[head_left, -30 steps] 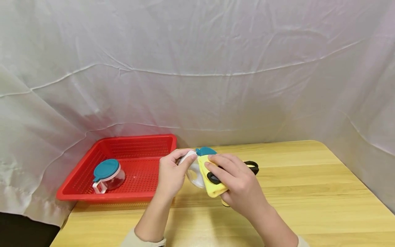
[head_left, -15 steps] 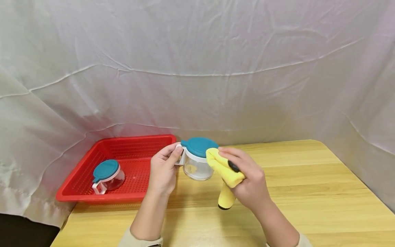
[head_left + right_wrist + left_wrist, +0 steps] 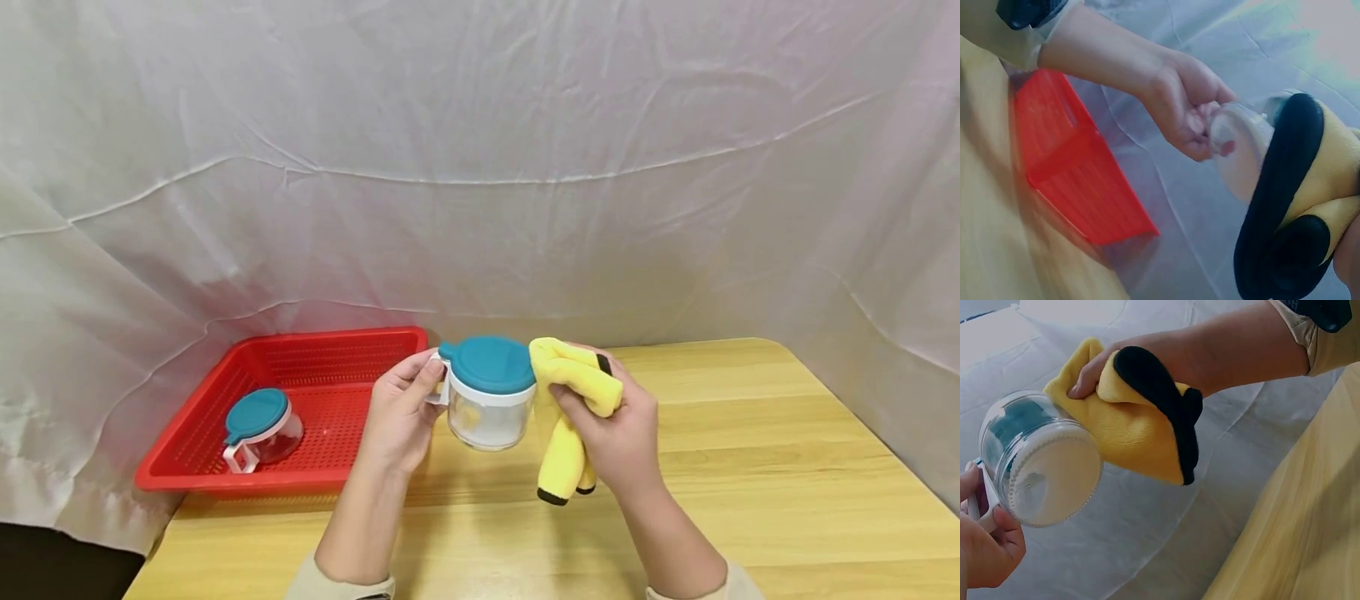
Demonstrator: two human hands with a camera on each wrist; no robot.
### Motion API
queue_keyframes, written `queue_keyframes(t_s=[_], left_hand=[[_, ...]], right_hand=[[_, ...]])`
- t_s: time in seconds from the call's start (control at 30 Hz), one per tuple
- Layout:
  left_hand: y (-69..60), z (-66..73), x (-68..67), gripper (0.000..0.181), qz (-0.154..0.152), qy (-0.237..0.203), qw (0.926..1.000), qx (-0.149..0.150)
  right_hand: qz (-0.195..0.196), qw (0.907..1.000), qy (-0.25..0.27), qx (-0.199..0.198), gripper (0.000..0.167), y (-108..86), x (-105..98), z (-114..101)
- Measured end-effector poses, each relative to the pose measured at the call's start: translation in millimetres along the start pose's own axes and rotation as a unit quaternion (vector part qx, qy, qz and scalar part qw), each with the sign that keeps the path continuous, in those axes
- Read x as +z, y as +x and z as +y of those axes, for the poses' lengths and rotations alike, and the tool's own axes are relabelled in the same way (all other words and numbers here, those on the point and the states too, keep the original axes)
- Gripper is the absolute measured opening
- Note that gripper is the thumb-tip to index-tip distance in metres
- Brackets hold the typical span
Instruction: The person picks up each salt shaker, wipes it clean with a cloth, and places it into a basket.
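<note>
My left hand (image 3: 401,412) pinches the white handle of a clear jar (image 3: 489,421) with a teal lid (image 3: 491,364), held upright above the table. In my right hand (image 3: 618,425) is a folded yellow cloth (image 3: 573,379) with black edging, gripped between thumb and fingers. The cloth's near fold touches the jar's right side, by the lid rim. From below, the left wrist view shows the jar's round base (image 3: 1057,478) and the cloth (image 3: 1129,434) against its wall. In the right wrist view the cloth (image 3: 1329,162) covers part of the jar.
A red perforated basket (image 3: 337,479) stands at the left of the wooden table (image 3: 750,467). Inside it lies a second lidded jar (image 3: 277,437) with a teal lid and white handle, tilted. A pale curtain (image 3: 480,208) hangs behind and at both sides.
The jar has turned from tilted, largely behind the cloth, to upright with its lid showing. My right hand has shifted right and rotated, carrying the cloth from the jar's front to its right side.
</note>
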State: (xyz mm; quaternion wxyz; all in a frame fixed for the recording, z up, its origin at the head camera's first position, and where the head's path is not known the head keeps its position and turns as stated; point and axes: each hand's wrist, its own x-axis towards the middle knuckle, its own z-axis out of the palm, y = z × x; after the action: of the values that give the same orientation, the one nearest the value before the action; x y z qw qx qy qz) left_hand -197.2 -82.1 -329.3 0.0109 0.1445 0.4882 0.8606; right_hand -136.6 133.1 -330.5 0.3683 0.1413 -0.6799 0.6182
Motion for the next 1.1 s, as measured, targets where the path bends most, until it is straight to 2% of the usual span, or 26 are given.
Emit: queue_keyframes(t_s=[0.1,0.2,0.37,0.5,0.63,0.77,0.9,0.97,1.1], left_hand=[[-2.2,-2.1,1.6,0.026,-0.007,0.015,0.9999,0.001],[-3.8,-5.0,3.2,0.029,-0.018,0.04,0.999,0.0],[-4.1,-7.9,3.7,0.026,-0.047,0.094,0.9944,-0.015],[-3.2,-6.8,-0.1,0.017,-0.057,0.152,0.9867,-0.015],[-2.4,-4.7,-5.9,0.013,-0.08,0.185,0.9794,-0.004],[-2.4,-2.7,-8.5,0.016,-0.111,0.187,0.9761,0.005],[-1.8,-2.5,-9.0,0.016,-0.121,0.169,0.978,0.017],[-1.2,-3.5,-9.4,0.017,-0.119,0.163,0.979,0.026],[-0.4,-5.2,-11.6,0.019,-0.127,0.14,0.9812,0.037]], right_hand=[[0.031,0.9979,0.05,0.028,0.035,-5.1,5,-1],[0.058,0.9952,0.075,0.025,0.036,-8.5,9,0],[0.083,0.9926,0.087,-0.016,0.036,-6.4,8,1],[0.078,0.9914,0.088,-0.057,0.038,-3.4,6,1],[0.069,0.9917,0.073,-0.08,0.04,-2.6,4,0],[0.06,0.9925,0.054,-0.092,0.042,-2.2,2,-1],[0.055,0.9935,0.032,-0.094,0.043,-0.7,0,-1],[0.055,0.9951,0.021,-0.079,0.042,0.4,0,-2],[0.057,0.9982,0.018,-0.012,0.033,1.8,0,-2]])
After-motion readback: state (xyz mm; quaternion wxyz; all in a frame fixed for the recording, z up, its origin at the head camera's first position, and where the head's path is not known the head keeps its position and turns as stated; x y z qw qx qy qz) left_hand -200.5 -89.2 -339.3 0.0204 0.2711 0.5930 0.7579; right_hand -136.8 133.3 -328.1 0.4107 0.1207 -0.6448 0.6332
